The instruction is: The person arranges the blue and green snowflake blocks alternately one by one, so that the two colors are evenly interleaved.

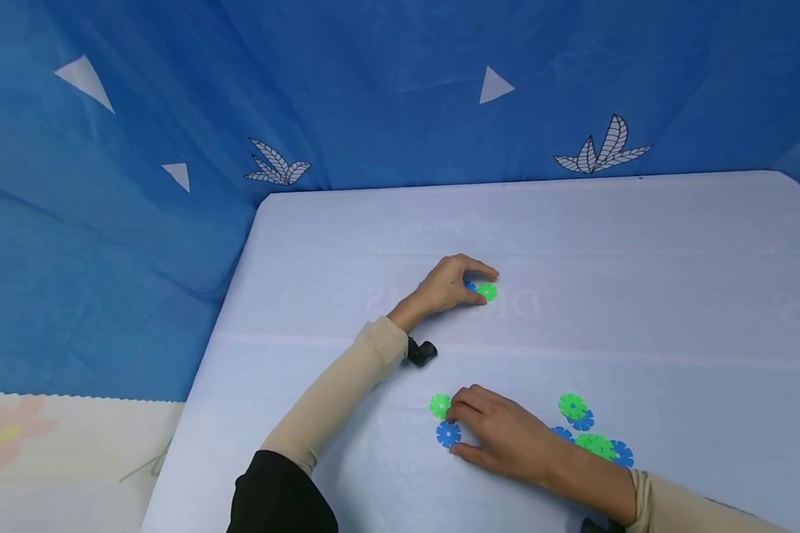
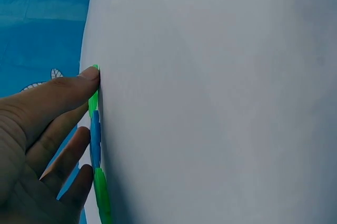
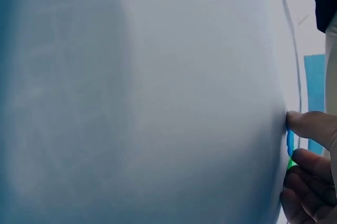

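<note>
My left hand (image 1: 445,285) is at the middle of the white table, thumb and forefinger spanning the edges of a green slotted disc (image 1: 487,292). A blue slotted disc (image 1: 470,286) sits beside it, partly covered by the hand. The left wrist view shows a green, a blue (image 2: 95,138) and another green disc (image 2: 102,195) in a row along the table. Nearer the body, my right hand (image 1: 500,433) holds a blue slotted disc (image 1: 448,434) between thumb and forefinger. A green slotted disc (image 1: 440,406) lies against its far side, by the fingertips.
Several green (image 1: 595,445) and blue slotted discs (image 1: 622,453) lie in a loose cluster beyond the right forearm. A blue patterned cloth (image 1: 400,89) hangs behind the white table (image 1: 673,296). A black wrist device (image 1: 423,353) sticks out from the left cuff.
</note>
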`<state>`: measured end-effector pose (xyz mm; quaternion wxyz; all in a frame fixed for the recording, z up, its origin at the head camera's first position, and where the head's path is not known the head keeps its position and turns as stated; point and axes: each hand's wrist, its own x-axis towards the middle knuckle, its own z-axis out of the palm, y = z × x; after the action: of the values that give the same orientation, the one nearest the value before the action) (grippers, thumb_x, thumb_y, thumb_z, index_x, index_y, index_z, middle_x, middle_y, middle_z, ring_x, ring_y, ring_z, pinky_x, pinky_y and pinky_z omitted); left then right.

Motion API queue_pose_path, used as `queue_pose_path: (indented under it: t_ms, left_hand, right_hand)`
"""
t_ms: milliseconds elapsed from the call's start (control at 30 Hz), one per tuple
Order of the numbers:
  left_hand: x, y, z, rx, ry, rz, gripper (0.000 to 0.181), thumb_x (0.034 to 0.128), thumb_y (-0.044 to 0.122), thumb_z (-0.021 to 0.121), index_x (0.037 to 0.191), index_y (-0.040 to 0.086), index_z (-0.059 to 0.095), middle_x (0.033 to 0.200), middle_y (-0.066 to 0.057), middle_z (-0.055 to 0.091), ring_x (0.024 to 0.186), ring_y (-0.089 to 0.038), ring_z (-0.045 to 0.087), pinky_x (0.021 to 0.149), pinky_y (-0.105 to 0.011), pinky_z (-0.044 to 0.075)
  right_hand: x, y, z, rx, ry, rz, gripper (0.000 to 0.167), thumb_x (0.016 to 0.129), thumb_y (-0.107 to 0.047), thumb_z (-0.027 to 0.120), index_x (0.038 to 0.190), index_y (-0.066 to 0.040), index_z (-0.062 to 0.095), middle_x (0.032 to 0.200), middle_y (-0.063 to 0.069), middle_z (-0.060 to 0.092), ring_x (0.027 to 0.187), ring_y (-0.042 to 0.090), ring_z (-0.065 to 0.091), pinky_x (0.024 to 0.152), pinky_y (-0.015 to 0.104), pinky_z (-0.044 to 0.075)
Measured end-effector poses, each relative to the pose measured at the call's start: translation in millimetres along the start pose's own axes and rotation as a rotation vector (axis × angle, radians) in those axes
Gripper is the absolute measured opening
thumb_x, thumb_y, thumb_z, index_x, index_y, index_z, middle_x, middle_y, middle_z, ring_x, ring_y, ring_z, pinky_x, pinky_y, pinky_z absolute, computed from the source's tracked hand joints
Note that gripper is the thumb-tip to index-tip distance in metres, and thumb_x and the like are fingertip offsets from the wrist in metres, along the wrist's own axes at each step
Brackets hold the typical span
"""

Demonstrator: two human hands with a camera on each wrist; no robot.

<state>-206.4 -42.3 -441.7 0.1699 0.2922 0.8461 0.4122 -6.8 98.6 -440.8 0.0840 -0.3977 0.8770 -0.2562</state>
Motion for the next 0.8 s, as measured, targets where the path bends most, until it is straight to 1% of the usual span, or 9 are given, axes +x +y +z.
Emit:
queue_pose_path:
  t_ms: [67, 167, 267, 367, 433, 500, 600, 667, 800]
  left_hand:
    - [-0.4, -0.2, 0.4, 0.005, 0.001, -0.005, 0.042, 0.0793, 0.009, 0.083, 0.120, 0.011, 0.072, 0.120, 0.001, 0.069, 0.123, -0.012, 0.054, 0.100, -0.021, 0.040]
    - [-1.2, -0.7, 0.9, 0.013, -0.002, -0.012, 0.043, 0.0788, 0.011, 0.084, 0.121, 0.013, 0.072, 0.121, 0.002, 0.068, 0.123, -0.012, 0.053, 0.101, -0.022, 0.039]
    - [-1.9, -1.3, 1.0, 0.016, -0.002, -0.015, 0.045, 0.0777, 0.012, 0.085, 0.121, 0.013, 0.072, 0.122, 0.003, 0.068, 0.123, -0.011, 0.053, 0.102, -0.022, 0.039]
    - [-1.8, -1.7, 0.7, 0.015, 0.005, -0.015, 0.045, 0.0770, 0.010, 0.085, 0.120, 0.014, 0.072, 0.121, 0.003, 0.068, 0.122, -0.011, 0.054, 0.101, -0.022, 0.039]
    - [-1.6, -2.2, 0.7, 0.020, 0.008, -0.015, 0.044, 0.0771, 0.010, 0.085, 0.119, 0.014, 0.072, 0.120, 0.003, 0.069, 0.121, -0.010, 0.054, 0.100, -0.021, 0.039]
    - [-1.4, -2.4, 0.7, 0.020, 0.008, -0.015, 0.043, 0.0774, 0.009, 0.085, 0.119, 0.014, 0.073, 0.119, 0.003, 0.069, 0.120, -0.010, 0.054, 0.100, -0.021, 0.040]
    - [-1.2, -2.4, 0.9, 0.022, 0.006, -0.016, 0.043, 0.0779, 0.010, 0.084, 0.119, 0.014, 0.073, 0.119, 0.003, 0.069, 0.120, -0.010, 0.055, 0.100, -0.021, 0.040]
    - [-1.2, -2.0, 0.8, 0.022, 0.004, -0.016, 0.043, 0.0779, 0.010, 0.084, 0.119, 0.014, 0.072, 0.119, 0.003, 0.069, 0.120, -0.010, 0.055, 0.100, -0.021, 0.040]
    - [-0.3, -2.1, 0.4, 0.025, 0.003, -0.010, 0.043, 0.0783, 0.010, 0.084, 0.120, 0.013, 0.072, 0.119, 0.003, 0.069, 0.120, -0.010, 0.055, 0.099, -0.021, 0.040]
  right_hand:
    - [0.3, -0.8, 0.0, 0.010, -0.017, 0.005, 0.030, 0.086, -0.034, 0.077, 0.109, -0.017, 0.067, 0.111, -0.008, 0.058, 0.104, 0.006, 0.054, 0.090, 0.029, 0.050]
    - [0.2, -1.2, 1.2, 0.021, -0.009, -0.034, 0.029, 0.086, -0.029, 0.077, 0.109, -0.016, 0.065, 0.109, -0.008, 0.058, 0.102, 0.005, 0.054, 0.088, 0.027, 0.051]
    - [-0.2, -0.6, 3.4, 0.010, 0.040, -0.129, 0.029, 0.085, -0.022, 0.077, 0.110, -0.015, 0.064, 0.106, -0.009, 0.059, 0.098, 0.004, 0.055, 0.085, 0.025, 0.051]
    - [-0.2, 0.4, 5.3, -0.023, 0.091, -0.227, 0.032, 0.083, -0.017, 0.078, 0.111, -0.015, 0.064, 0.102, -0.009, 0.060, 0.092, 0.003, 0.055, 0.082, 0.021, 0.049]
    - [-0.1, 0.7, 5.8, -0.034, 0.107, -0.275, 0.034, 0.082, -0.014, 0.078, 0.112, -0.015, 0.064, 0.101, -0.009, 0.060, 0.090, 0.003, 0.055, 0.081, 0.019, 0.048]
    - [0.0, 0.5, 6.0, -0.037, 0.107, -0.302, 0.034, 0.082, -0.012, 0.077, 0.113, -0.015, 0.064, 0.101, -0.009, 0.060, 0.090, 0.003, 0.055, 0.082, 0.018, 0.048]
    - [-0.2, -1.0, 5.3, 0.009, 0.085, -0.311, 0.033, 0.083, -0.009, 0.075, 0.114, -0.016, 0.064, 0.104, -0.010, 0.059, 0.093, 0.002, 0.057, 0.083, 0.018, 0.049]
    - [-0.3, -2.4, 4.4, 0.062, 0.056, -0.293, 0.032, 0.084, -0.007, 0.073, 0.114, -0.016, 0.063, 0.107, -0.010, 0.058, 0.096, 0.002, 0.057, 0.084, 0.019, 0.049]
    - [0.3, -5.3, 1.6, 0.203, -0.036, -0.186, 0.030, 0.087, -0.005, 0.069, 0.114, -0.016, 0.063, 0.112, -0.010, 0.057, 0.099, 0.002, 0.056, 0.084, 0.020, 0.049]
